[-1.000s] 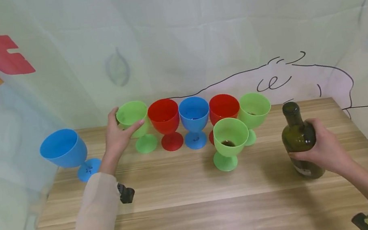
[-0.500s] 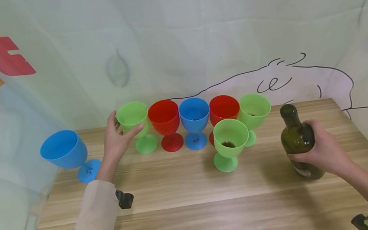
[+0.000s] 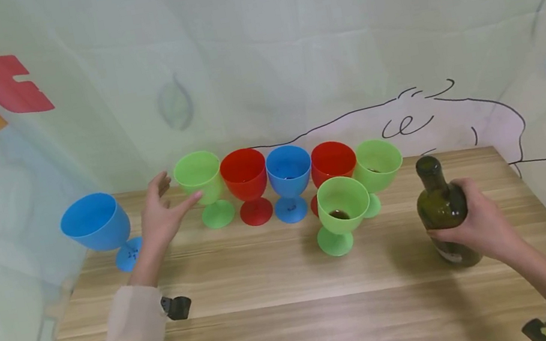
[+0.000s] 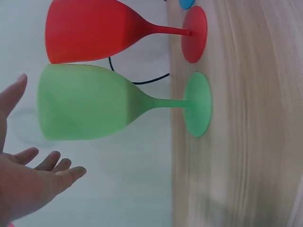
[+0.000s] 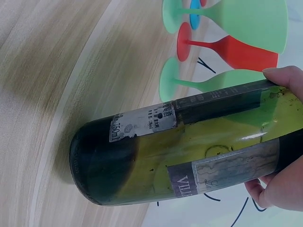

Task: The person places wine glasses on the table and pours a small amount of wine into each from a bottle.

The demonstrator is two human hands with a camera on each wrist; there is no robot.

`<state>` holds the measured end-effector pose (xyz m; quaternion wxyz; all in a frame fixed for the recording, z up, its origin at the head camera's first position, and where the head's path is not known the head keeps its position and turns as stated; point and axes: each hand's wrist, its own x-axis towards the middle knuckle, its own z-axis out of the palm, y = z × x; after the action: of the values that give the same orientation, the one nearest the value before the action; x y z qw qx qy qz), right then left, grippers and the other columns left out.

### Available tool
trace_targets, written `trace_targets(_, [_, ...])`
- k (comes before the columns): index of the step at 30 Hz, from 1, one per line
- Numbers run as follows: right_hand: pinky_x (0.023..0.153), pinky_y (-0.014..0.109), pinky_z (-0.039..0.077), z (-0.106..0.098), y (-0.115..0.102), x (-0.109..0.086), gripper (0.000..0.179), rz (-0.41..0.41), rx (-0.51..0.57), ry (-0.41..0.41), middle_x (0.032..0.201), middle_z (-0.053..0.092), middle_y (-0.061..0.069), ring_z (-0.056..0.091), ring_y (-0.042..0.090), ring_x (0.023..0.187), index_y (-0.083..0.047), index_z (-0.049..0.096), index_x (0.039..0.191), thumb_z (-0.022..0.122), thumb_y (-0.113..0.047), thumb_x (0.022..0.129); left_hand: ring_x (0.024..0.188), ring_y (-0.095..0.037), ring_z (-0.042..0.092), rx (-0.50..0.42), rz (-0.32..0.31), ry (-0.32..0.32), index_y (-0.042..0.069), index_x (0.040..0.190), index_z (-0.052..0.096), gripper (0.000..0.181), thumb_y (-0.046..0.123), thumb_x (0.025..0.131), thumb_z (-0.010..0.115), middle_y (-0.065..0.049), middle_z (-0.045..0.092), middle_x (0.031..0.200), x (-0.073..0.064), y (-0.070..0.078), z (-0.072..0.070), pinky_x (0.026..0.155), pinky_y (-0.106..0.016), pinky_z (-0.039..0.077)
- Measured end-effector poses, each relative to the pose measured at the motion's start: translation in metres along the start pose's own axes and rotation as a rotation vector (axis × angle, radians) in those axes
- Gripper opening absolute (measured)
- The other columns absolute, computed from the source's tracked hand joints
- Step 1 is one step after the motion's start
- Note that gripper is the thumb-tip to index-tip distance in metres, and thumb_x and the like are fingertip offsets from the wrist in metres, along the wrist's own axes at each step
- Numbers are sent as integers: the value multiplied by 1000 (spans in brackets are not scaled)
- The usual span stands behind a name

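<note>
My left hand (image 3: 158, 218) is spread beside the leftmost green goblet (image 3: 199, 177), apart from it, with thumb and fingers clear of the bowl. The left wrist view shows that green goblet (image 4: 90, 103) standing on its foot, the hand (image 4: 28, 182) next to its rim. On the right, my right hand (image 3: 481, 219) grips a dark green wine bottle (image 3: 443, 207) round its body. Labels and some dark liquid near the base show on the bottle (image 5: 189, 146) in the right wrist view. It appears upright, just over or on the table.
A red goblet (image 3: 244, 175), a blue goblet (image 3: 289, 170), another red goblet (image 3: 332, 159) and a green goblet (image 3: 378, 164) continue the row. In front stands a green goblet (image 3: 342, 204) with dark liquid. A blue goblet (image 3: 96, 223) is at the table's (image 3: 302, 336) left.
My left hand has let go of the leftmost green goblet and drawn back to the left and toward me. The goblet stays in place; the right hand and bottle have hardly moved.
</note>
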<state>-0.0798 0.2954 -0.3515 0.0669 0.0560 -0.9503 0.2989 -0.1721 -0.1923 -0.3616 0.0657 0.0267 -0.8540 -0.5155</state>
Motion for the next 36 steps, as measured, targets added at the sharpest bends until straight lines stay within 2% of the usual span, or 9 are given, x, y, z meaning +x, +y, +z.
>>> trace_targets(10, [73, 63, 41, 0, 1, 0, 88, -2, 21, -8, 103, 50, 34, 52, 49, 91, 12, 30, 121, 85, -14, 58, 134, -29, 22, 47, 32, 49, 3, 143, 21, 85, 35, 80, 69, -15, 27, 145, -15, 19, -16, 106, -45, 22])
trace_targets(17, [73, 63, 41, 0, 1, -1, 88, 4, 21, -10, 104, 49, 33, 52, 48, 92, 11, 29, 122, 85, -15, 59, 132, -30, 24, 96, 84, 108, 4, 141, 29, 80, 35, 79, 70, -14, 31, 143, -22, 26, -31, 106, -43, 23])
trace_targets(20, [73, 63, 41, 0, 1, -1, 88, 9, 16, -11, 105, 49, 33, 52, 48, 92, 11, 30, 122, 85, -16, 59, 130, -33, 27, 130, 94, 143, 4, 138, 35, 74, 33, 80, 70, -16, 33, 141, -24, 26, -37, 105, -43, 25])
trace_targets(24, [73, 62, 41, 0, 1, -1, 87, 9, 16, -15, 105, 49, 34, 52, 48, 92, 11, 30, 122, 85, -15, 59, 126, -37, 32, 179, 76, 189, 5, 136, 40, 69, 33, 80, 70, -16, 36, 139, -27, 23, -45, 101, -49, 29])
trace_targets(27, [73, 63, 41, 0, 1, -1, 87, 10, 21, -18, 105, 49, 34, 52, 48, 92, 11, 30, 122, 85, -15, 59, 126, -38, 31, 210, 61, 208, 6, 136, 41, 69, 34, 80, 70, -15, 36, 140, -28, 21, -51, 99, -53, 28])
trace_targets(31, [73, 63, 41, -1, 1, -1, 88, 10, 24, -19, 106, 49, 34, 52, 49, 92, 11, 29, 122, 85, -15, 59, 132, -35, 24, 229, 53, 213, 5, 138, 38, 71, 34, 81, 68, -16, 33, 142, -30, 15, -60, 102, -54, 23])
trace_targets(36, [73, 62, 41, 0, 1, -1, 88, 1, 25, -17, 105, 49, 33, 52, 47, 92, 11, 30, 122, 85, -15, 59, 130, -36, 26, 287, 80, 245, 2, 136, 39, 70, 31, 80, 70, -19, 35, 140, -33, 8, -70, 103, -53, 23])
